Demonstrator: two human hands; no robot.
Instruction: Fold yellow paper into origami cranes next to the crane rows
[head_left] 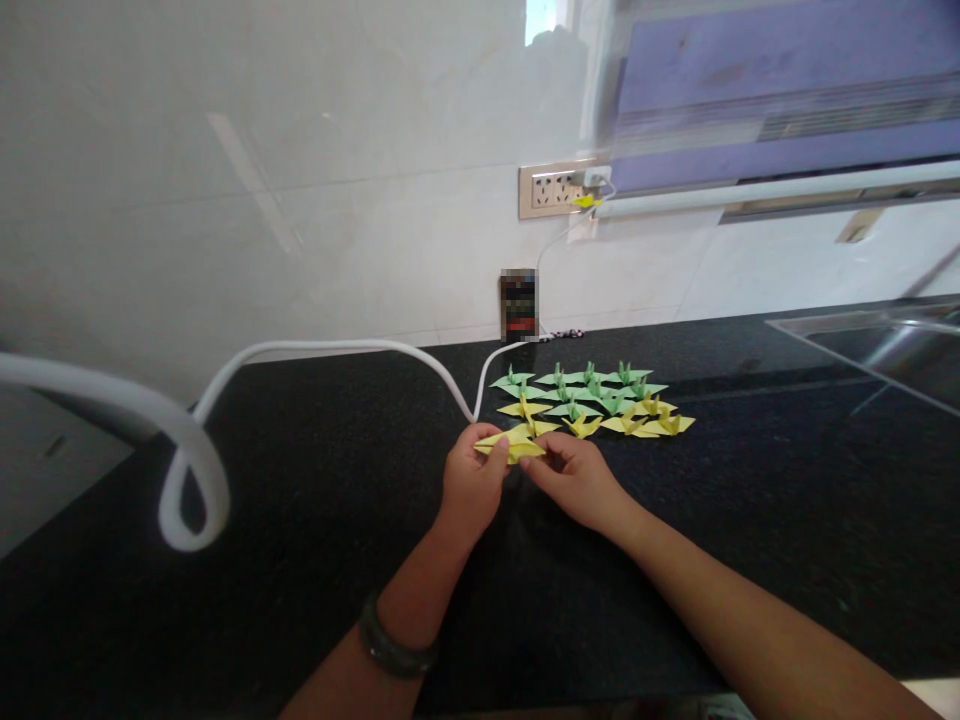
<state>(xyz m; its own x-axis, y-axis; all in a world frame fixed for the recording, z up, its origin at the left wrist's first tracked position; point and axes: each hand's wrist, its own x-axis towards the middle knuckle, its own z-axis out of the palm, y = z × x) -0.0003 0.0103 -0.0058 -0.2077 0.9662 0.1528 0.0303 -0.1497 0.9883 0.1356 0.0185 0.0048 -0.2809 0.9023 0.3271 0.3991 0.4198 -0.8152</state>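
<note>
Between my two hands is a folded piece of yellow paper [517,450], long and pointed at the ends, held just above the black counter. My left hand [474,478] grips its left part, with the thumb on top. Thumb and fingers of my right hand [577,478] pinch its right end. Just beyond my hands lie several folded paper cranes in rows: green cranes [574,410] towards the back and yellow cranes [634,425] nearer me. A dark bangle [394,645] circles my left wrist.
A white cable [337,346] loops across the left side and runs behind my hands. An upright phone-like device [519,305] leans on the wall below a socket panel [551,190]. At the right a metal sink [885,350] is set into the black counter [262,560].
</note>
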